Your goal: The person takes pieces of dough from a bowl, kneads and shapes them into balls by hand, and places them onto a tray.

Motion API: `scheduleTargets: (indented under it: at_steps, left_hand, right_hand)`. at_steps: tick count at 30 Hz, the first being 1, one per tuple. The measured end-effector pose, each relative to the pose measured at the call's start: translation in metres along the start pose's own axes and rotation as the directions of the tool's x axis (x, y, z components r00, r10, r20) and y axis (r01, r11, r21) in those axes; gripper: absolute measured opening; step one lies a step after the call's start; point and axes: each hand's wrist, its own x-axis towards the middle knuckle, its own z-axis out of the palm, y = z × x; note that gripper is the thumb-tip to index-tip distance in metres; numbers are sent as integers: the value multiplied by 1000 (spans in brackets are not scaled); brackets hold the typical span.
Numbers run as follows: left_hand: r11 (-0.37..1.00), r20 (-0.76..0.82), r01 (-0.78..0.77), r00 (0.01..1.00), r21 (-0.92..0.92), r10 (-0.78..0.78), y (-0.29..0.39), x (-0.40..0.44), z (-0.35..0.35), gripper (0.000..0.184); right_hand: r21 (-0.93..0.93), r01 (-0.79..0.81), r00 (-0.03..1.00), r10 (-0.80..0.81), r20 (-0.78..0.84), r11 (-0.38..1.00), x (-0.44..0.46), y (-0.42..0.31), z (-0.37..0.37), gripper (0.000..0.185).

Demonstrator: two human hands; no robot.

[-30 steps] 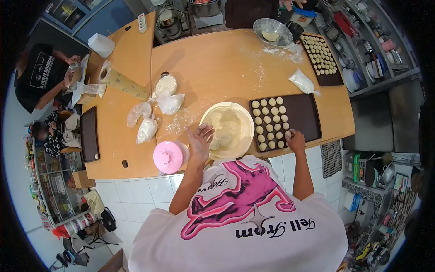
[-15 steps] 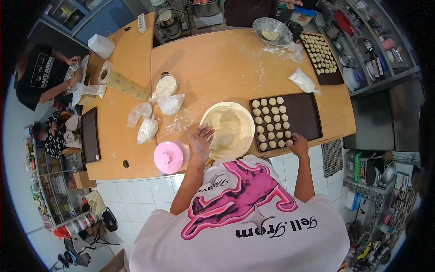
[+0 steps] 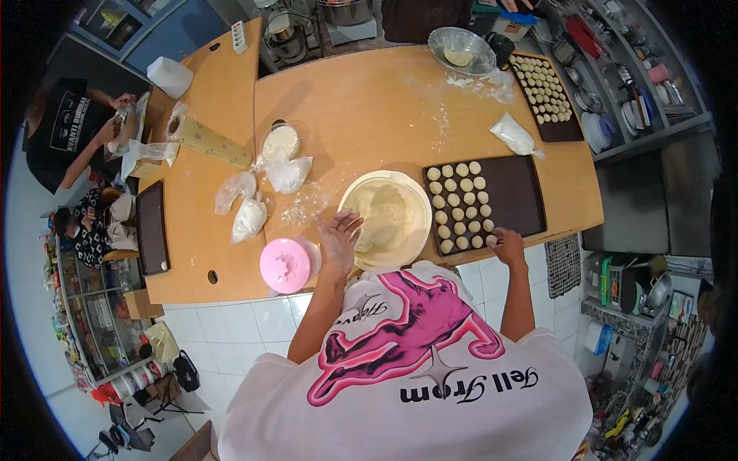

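My left hand [image 3: 338, 237] is at the left rim of a cream bowl [image 3: 422, 223], its fingers apart and nothing held. Inside the bowl, beside those fingers, lies a pale dough lump [image 3: 364, 240] in flour. Over the front edge of a dark tray [image 3: 516, 192], my right hand [image 3: 505, 244] has its fingertips closed on a small dough ball [image 3: 490, 240] at the end of a row. Rows of round dough balls [image 3: 454, 201] cover the left part of this tray. A pink lid [image 3: 285, 266] is left of my left hand.
Flour bags [image 3: 250, 221] and a small bowl of white powder [image 3: 281, 140] are on the left. A clear bag [image 3: 512, 135], a metal bowl [image 3: 462, 52] and a second filled tray [image 3: 562, 132] stand farther back. Another person [image 3: 71, 127] works at far left.
My right hand has shifted slightly toward the tray's front edge. A dough ball that was at its fingertips now lies free in the row. My left hand has stayed nearly still.
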Motion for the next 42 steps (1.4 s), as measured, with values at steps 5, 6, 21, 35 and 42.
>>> scheduleTargets:
  at_steps: [5, 6, 21, 35, 42]
  left_hand:
    - [1000, 1, 3, 1000, -10, -3, -2, 0, 1, 73]
    - [1000, -3, 3, 1000, -16, -3, -1, 0, 1, 73]
    - [1000, -57, 4, 998, -20, -5, 1, -2, 4, 74]
    - [916, -100, -275, 944, 293, 315, 12, -3, -3, 47]
    - [850, -75, -358, 906, 386, 416, 12, -15, 6, 46]
  right_hand:
    - [-1, -36, 998, 36, -53, 999, -4, -6, -4, 36]
    - [-34, -21, 997, 19, -72, 999, -7, -11, -6, 38]
    - [-201, 33, 986, -64, -152, 979, -9, -7, 2, 34]
    - [294, 366, 908, -271, -319, 883, -1, -126, -49, 32]
    - [253, 856, 461, -887, 19, 451, 12, -238, 42, 56]
